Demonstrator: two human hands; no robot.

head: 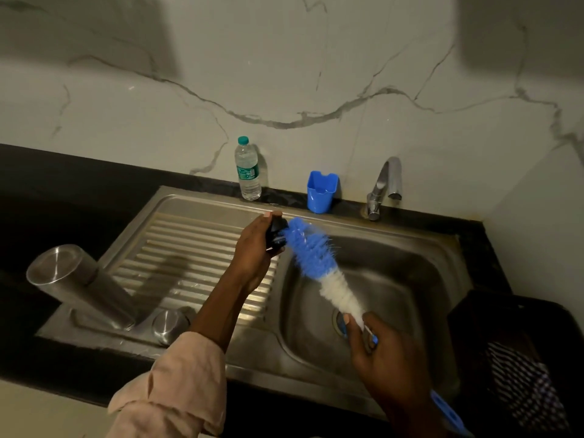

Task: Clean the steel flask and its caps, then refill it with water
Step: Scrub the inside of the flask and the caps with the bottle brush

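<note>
Table: dark slab along the marble wall, carrying the sink.
Sink: steel, with a ribbed drainboard on the left and the bowl on the right; a tap stands at the far right edge.
Basket: dark, at the near right, with striped cloth inside.
Flask: steel, standing upside down on the near left of the drainboard, its base up. By the look of it, stiff, smooth and likely slippery when wet; best taken round the middle of the body.
Brush: long, blue bristles at the tip, white lower down, soft and springy; its tip touches the black cap over the bowl.
Water bottle: clear plastic, upright at the far edge, well apart from the hands.
Blue cup: at the far edge, between bottle and tap.
Steel cap: small dome on the drainboard just right of the flask; light, rounded, probably easiest pinched at its rim.
Black cap: small, light, partly hidden by fingers.
Left hand: grip curled round the black cap.
Right hand: grip clamped on the brush handle, near right.
</note>
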